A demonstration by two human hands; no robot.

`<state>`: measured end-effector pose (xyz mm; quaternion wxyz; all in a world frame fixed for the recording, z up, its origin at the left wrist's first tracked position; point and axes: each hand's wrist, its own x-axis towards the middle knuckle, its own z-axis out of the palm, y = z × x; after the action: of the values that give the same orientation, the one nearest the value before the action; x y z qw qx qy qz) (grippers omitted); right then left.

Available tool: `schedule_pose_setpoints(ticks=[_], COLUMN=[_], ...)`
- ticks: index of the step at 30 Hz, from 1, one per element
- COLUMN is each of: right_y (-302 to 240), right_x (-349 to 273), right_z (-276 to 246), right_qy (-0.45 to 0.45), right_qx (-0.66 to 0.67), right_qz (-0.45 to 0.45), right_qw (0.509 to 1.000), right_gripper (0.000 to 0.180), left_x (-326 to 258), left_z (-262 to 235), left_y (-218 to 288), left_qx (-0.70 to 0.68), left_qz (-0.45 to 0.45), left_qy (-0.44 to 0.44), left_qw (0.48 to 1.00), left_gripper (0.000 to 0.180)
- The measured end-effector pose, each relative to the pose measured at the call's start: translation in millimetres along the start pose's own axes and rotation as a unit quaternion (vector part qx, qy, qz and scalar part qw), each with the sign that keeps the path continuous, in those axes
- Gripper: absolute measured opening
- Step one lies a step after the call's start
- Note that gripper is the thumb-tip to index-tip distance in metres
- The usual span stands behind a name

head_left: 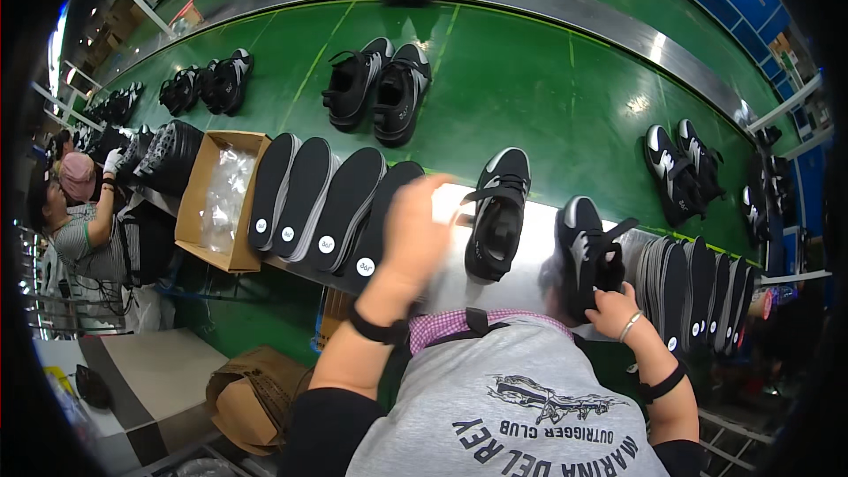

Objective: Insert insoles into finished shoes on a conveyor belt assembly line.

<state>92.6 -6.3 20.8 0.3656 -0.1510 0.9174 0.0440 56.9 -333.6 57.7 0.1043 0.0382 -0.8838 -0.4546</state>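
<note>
One black shoe point(500, 212) set on metal tabletop point(541, 252); second black shoe point(576, 252), to its right, clamped near heel in right hand point(614, 311). Left hand point(419, 234) blurred beside first; finger state cannot be told. At left, four insole stacks point(346, 208), one cardboard box point(196, 228) seen.

Right hand point(612, 313) gripping black shoe point(579, 243) — left hand point(420, 231), blurred, near insole stack point(382, 221) — second shoe point(498, 216) between hands.
</note>
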Motion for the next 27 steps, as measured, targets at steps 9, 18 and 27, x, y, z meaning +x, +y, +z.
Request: schedule_pose_setpoints(ticks=[9,18,27], right_y=[-4,3,4], right_x=[-8,-11,-11], right_z=[-22,-6,-1], right_qy=[0.126,0.154,0.183], right_qx=[0.088,0.093,0.099], right_qz=[-0.017,-0.017,-0.018], right_qw=[0.988,0.984,0.978], right_gripper=[0.026,0.029,0.029], left_x=[-58,-58,-57], left_z=[-38,-50,-68], left_y=[-85,-87,-116], left_qx=[0.337,0.294,0.421], left_qz=[-0.041,-0.001,-0.143], left_qy=[-0.040,-0.009,0.068], left_qw=[0.940,0.956,0.893], left_gripper=[0.072,0.066,0.050])
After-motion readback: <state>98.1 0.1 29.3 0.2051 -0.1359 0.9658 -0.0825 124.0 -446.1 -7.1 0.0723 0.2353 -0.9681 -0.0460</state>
